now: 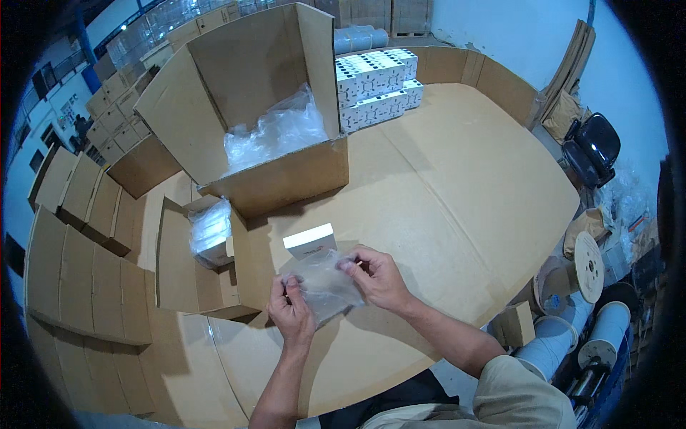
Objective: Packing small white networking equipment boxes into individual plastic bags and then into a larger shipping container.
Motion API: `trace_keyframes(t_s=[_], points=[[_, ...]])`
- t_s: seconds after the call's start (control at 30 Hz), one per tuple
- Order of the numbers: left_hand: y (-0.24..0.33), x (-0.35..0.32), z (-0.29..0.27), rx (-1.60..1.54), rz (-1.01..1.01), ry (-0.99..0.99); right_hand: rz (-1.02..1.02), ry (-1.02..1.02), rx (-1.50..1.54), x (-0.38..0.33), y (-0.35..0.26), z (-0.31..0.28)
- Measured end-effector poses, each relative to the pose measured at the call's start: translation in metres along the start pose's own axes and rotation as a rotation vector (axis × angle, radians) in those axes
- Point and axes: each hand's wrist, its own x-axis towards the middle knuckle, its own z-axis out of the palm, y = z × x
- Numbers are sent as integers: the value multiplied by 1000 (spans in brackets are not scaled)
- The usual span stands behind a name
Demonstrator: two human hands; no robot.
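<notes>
Both hands are pinching a clear bag: left hand (291, 309) grips its near edge, right hand (376, 275) its top corner, above the table (457, 186). The small white box (310, 241) sits just beyond, not yet bagged. Many stacked boxes (375, 86) wait behind.

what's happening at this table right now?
A person holds a clear plastic bag between both hands, left hand at its lower left edge and right hand at its upper right. A small white box sits on the cardboard-covered table just behind the bag. Farther back stands a large open carton with loose plastic inside, and a stack of white boxes beside it.
</notes>
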Motion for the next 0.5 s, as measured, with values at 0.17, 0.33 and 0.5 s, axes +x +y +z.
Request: trace_keyframes(t_s=[0.17,0.33,0.5], points=[[-11,-3,-3,-7,-111,-68,40,122,90,0,-2,0],[-7,-10,6,-78,10,-83,49,253,162,-6,-15,14],[10,-6,6,-292,-147,-119,120,130,151,-7,-5,13]])
